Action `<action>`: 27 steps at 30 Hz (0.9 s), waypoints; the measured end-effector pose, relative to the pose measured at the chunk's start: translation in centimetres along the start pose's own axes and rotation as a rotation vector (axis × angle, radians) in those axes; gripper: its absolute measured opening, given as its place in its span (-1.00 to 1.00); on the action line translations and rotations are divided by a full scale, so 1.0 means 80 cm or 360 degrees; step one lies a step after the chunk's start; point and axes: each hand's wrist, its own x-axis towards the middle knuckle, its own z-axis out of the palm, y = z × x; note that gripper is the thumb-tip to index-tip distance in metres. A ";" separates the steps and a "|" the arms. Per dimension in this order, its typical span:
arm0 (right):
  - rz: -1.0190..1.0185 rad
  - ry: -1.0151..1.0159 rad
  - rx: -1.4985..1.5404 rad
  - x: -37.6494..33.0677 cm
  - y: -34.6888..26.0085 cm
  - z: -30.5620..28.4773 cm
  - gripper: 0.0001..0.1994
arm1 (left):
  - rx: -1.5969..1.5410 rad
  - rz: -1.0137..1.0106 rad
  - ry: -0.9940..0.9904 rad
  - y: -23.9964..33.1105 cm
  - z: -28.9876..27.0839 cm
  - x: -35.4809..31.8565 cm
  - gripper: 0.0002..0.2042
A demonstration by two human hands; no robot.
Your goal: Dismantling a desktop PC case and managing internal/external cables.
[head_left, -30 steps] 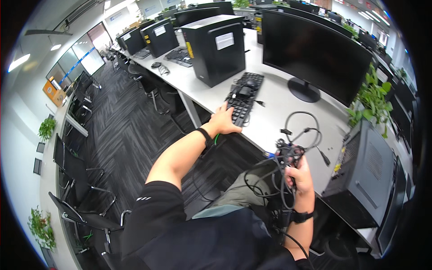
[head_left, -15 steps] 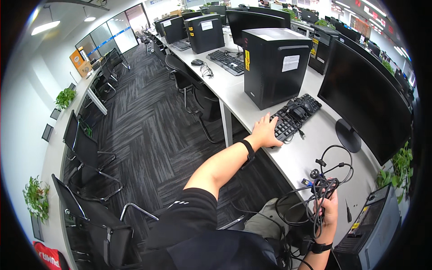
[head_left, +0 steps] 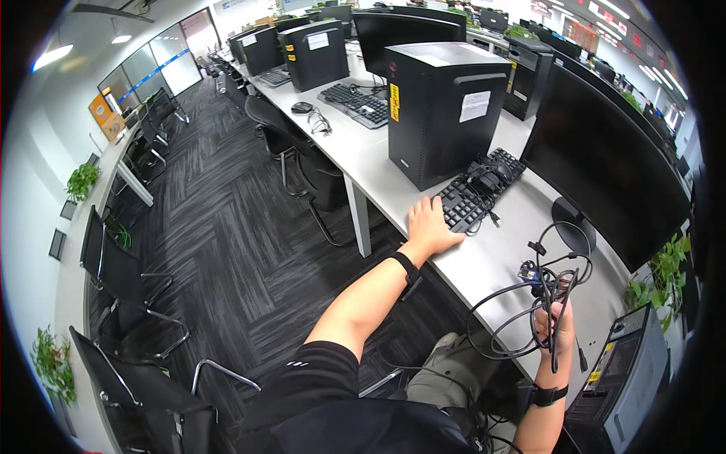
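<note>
My left hand (head_left: pixel 432 228) lies at the near end of a black keyboard (head_left: pixel 458 209), its fingers stretched and thumb spread along the desk edge. The fingertips touch or nearly touch the keyboard's end. On the keyboard's far half sits a black mouse (head_left: pixel 491 178) with its cord bunched up. My right hand (head_left: pixel 554 327) is closed round a loose bundle of black cables (head_left: pixel 556 291), held up in front of the desk. A blue video plug (head_left: pixel 532 275) hangs among the loops. Part of the right-hand fingers is hidden behind the cables.
A black computer tower (head_left: pixel 446 113) stands behind the keyboard, and a monitor (head_left: pixel 605 163) to its right. Another tower (head_left: pixel 620 378) is at the lower right by a green plant (head_left: pixel 662 276). Chairs (head_left: pixel 321 170) line the desk's left side.
My right hand has lifted the cable bundle a little, and its loops have swung and spread. My left hand has slid slightly back off the keyboard's end. The whole view has shifted slightly.
</note>
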 end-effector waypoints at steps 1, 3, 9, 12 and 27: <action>0.0009 0.0038 -0.0033 0.000 0.002 0.001 -0.47 | -0.0041 0.0027 0.0029 -0.003 0.003 0.000 0.03; 0.0135 0.0092 -0.0135 0.003 0.003 0.004 -0.51 | -0.0116 0.0097 0.0193 -0.009 0.007 -0.002 0.02; 0.0110 0.0075 -0.0107 0.045 -0.001 0.025 -0.53 | -0.0083 0.0260 0.0141 -0.018 0.008 -0.015 0.04; 0.0115 0.0110 -0.0072 0.083 -0.009 0.043 -0.48 | -0.0085 0.0295 0.0182 -0.016 0.006 -0.017 -0.06; 0.0199 -0.0462 0.0188 0.349 0.033 0.058 -0.64 | -0.0418 0.0464 0.0593 -0.025 0.011 -0.018 0.19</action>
